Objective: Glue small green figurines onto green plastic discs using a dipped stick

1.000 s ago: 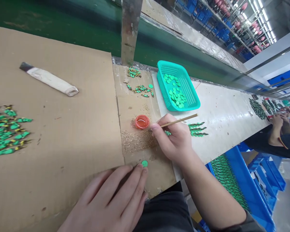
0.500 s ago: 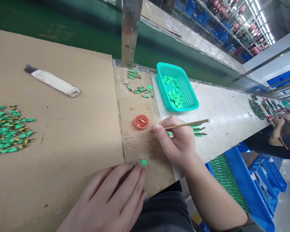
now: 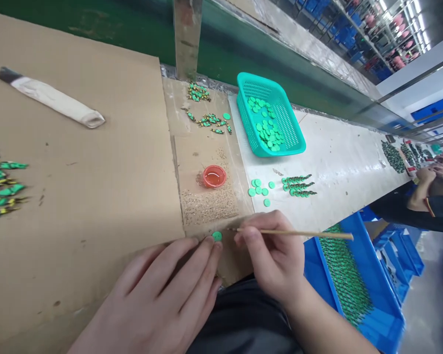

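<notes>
My left hand (image 3: pixel 166 290) lies with its fingers stretched flat on the brown board, its fingertips touching the edge of a small round green button (image 3: pixel 216 236). My right hand (image 3: pixel 273 255) is closed in a pinch around a thin wooden stick (image 3: pixel 317 234) with a dark, narrow tip. That tip points left, just right of the button and apart from it. Beyond the hands stands a small red cup (image 3: pixel 214 177) with clear liquid inside. Many tiny brownish grains (image 3: pixel 206 206) are scattered around the cup.
A teal basket (image 3: pixel 299 146) holds green buttons. Loose green buttons (image 3: pixel 258 190) and rows of threaded green pieces (image 3: pixel 297 186) lie right of the cup. Green-yellow pieces (image 3: pixel 3 189) lie left, near a white tube-like object (image 3: pixel 55 98). Blue bins (image 3: pixel 382 319) stand lower right; other people's hands (image 3: pixel 426 174) are farther off.
My right hand with the stick has moved down from beside the red cup toward the green button. The loose buttons it covered now show. The whole view has shifted slightly.
</notes>
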The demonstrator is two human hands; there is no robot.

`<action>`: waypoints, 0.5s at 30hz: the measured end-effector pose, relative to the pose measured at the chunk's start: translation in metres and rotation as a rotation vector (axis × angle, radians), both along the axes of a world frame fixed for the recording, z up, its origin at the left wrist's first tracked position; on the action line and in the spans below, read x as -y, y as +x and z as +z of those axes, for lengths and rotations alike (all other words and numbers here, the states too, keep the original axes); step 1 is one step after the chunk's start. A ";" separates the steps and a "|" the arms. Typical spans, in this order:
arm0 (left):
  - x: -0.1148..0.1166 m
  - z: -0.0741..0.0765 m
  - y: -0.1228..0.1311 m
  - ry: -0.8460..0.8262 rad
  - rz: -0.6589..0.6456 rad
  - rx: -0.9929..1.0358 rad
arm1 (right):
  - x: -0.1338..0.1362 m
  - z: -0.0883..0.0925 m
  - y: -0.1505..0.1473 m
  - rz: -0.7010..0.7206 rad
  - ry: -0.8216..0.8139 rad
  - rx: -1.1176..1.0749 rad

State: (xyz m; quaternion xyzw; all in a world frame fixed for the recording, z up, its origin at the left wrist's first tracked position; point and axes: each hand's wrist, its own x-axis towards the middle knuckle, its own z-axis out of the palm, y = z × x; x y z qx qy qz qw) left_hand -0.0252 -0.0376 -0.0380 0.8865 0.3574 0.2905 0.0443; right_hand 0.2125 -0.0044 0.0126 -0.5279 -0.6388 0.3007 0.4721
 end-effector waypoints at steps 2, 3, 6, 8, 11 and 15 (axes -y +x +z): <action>0.003 -0.001 -0.002 -0.020 0.003 0.014 | 0.007 -0.003 -0.002 0.043 0.053 0.041; 0.004 -0.002 -0.003 -0.033 0.003 0.017 | 0.008 -0.004 -0.002 0.062 0.071 0.058; 0.006 -0.001 -0.004 -0.067 0.002 0.026 | 0.008 -0.003 -0.002 0.098 0.102 0.121; 0.006 -0.001 -0.004 -0.070 0.003 0.036 | 0.006 -0.001 -0.003 0.105 0.121 0.169; 0.007 0.000 -0.004 -0.064 0.006 0.039 | 0.004 0.002 -0.003 0.123 0.199 0.199; 0.009 0.001 -0.002 -0.081 0.007 0.023 | 0.002 0.001 -0.006 0.137 0.238 0.165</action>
